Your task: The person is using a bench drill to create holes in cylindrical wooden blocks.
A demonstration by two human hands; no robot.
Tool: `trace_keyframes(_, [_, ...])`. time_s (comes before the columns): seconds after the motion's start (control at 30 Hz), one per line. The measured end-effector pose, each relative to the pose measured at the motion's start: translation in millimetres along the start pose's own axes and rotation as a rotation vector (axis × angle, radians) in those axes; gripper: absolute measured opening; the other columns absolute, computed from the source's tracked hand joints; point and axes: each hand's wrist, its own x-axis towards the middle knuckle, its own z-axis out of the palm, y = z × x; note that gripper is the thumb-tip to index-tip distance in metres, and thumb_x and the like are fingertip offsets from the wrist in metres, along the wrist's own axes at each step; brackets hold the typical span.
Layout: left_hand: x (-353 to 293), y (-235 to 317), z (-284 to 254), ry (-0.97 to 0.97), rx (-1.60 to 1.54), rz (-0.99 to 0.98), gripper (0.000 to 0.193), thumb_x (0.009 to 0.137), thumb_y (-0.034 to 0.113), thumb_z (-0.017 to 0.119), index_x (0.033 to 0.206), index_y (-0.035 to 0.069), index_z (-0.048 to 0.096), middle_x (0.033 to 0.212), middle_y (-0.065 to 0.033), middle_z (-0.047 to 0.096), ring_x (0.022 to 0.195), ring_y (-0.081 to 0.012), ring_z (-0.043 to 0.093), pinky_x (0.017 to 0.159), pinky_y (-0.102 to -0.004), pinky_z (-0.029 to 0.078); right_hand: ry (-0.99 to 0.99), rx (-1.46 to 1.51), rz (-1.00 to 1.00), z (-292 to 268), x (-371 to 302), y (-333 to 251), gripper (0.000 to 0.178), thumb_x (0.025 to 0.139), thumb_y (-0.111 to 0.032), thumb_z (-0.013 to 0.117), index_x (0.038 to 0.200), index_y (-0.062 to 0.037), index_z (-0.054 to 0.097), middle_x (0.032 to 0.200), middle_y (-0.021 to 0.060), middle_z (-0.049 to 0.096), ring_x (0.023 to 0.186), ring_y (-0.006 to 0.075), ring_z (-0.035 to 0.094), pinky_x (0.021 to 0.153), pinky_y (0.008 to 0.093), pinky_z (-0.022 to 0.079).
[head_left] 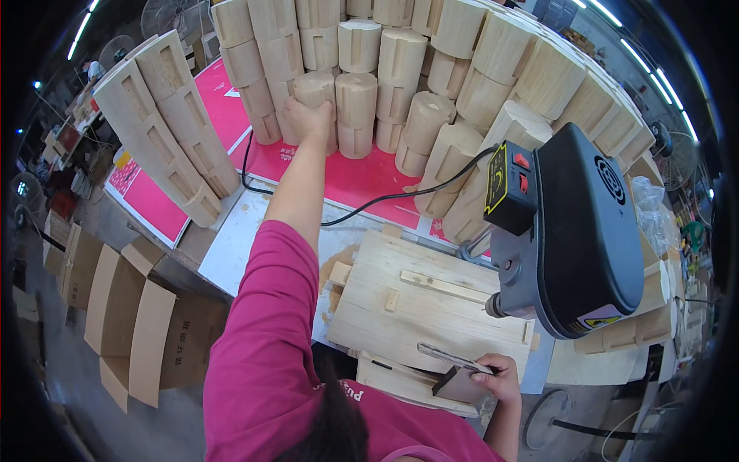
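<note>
My left arm stretches forward to a stack of pale wooden cylinders. My left hand [309, 119] is closed around the side of a short wooden cylinder [314, 86] in the front row; its fingers are partly hidden. Low on the right, close to my body, my right hand [499, 379] is closed on a flat, dark-edged piece [460, 383]. A thin greyish strip [446, 355] lies along the top of that piece; its kind is unclear. Between my hands lies a wooden board [377, 285] with narrow wooden strips fixed on it.
A black drill press [581, 223] stands at the right, its chuck [496, 306] over the board's right side. A black cable [369, 204] crosses the table. Stacked slotted cylinders [531, 54] line the back and right, on pink sheets [362, 179]. An open cardboard box [154, 331] sits lower left.
</note>
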Motion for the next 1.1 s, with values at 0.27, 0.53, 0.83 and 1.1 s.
trace_keyframes(0.27, [-33, -12, -103, -0.145, -0.519, 0.225, 0.051, 0.071, 0.023, 0.071, 0.109, -0.004, 0.051, 0.102, -0.0162, 0.059, 0.090, -0.0198, 0.059, 0.073, -0.0303, 0.048, -0.010, 0.004, -0.006, 1, -4, -3, 0.019, 0.063, -0.009, 0.075, 0.076, 0.0004, 0.065, 0.072, 0.0030, 0.061, 0.068, 0.0098, 0.054, 0.063, 0.0226, 0.041])
trace_keyframes(0.53, [-124, 51, -245, -1.219, -0.555, 0.177, 0.037, 0.081, 0.016, 0.064, 0.113, -0.001, 0.056, 0.091, -0.0055, 0.063, 0.083, -0.0084, 0.058, 0.074, -0.0225, 0.046, 0.011, -0.145, -0.236, 16, -40, -51, 0.024, 0.062, -0.011, 0.075, 0.081, -0.0005, 0.066, 0.073, 0.0061, 0.061, 0.071, 0.0159, 0.055, 0.066, 0.0274, 0.042])
trace_keyframes(0.83, [-194, 58, -232, -1.743, -0.149, 0.404, 0.043, 0.078, 0.023, 0.067, 0.111, -0.002, 0.058, 0.099, -0.0149, 0.064, 0.088, -0.0151, 0.058, 0.079, -0.0259, 0.045, 0.276, -0.578, -0.436, -1, -20, -39, 0.025, 0.060, -0.008, 0.072, 0.084, -0.0029, 0.066, 0.080, 0.0052, 0.058, 0.082, 0.0212, 0.051, 0.074, 0.0304, 0.040])
trace_keyframes(1.1, [-225, 34, -197, -1.882, -0.032, 0.364, 0.044, 0.078, 0.026, 0.067, 0.114, 0.002, 0.057, 0.101, -0.0122, 0.063, 0.091, -0.0127, 0.057, 0.083, -0.0254, 0.043, 0.222, -0.488, -0.418, -12, -12, -31, 0.021, 0.063, -0.004, 0.072, 0.083, -0.0036, 0.065, 0.081, 0.0030, 0.058, 0.082, 0.0161, 0.051, 0.073, 0.0274, 0.040])
